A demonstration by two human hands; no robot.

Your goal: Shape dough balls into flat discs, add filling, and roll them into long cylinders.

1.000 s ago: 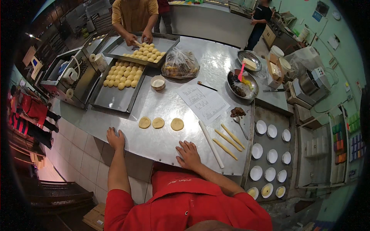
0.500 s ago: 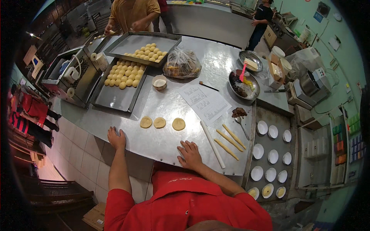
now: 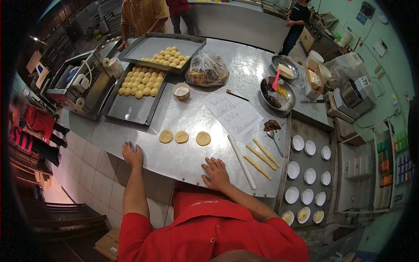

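My left hand rests on the front edge of the metal table, fingers stretched out and holding nothing. Farther right, my right hand lies on the same edge with its fingers spread. Beyond my hands sit three flattened dough rounds, among them a left one and a right one. A white rolling pin lies to the right of my right hand. Beside it are three dough strips, then a spoon touching or close to a dark brown filling. A printed sheet lies behind them.
Two trays of dough balls stand at the back left, near a tied plastic bag and a small bowl. At right are a metal bowl with a pink spatula and a tray of paper cups. Other people stand around.
My hands stay in place on the table edge. Across the table, the person in the yellow-brown shirt has shifted left, one hand lowered beside the tray.
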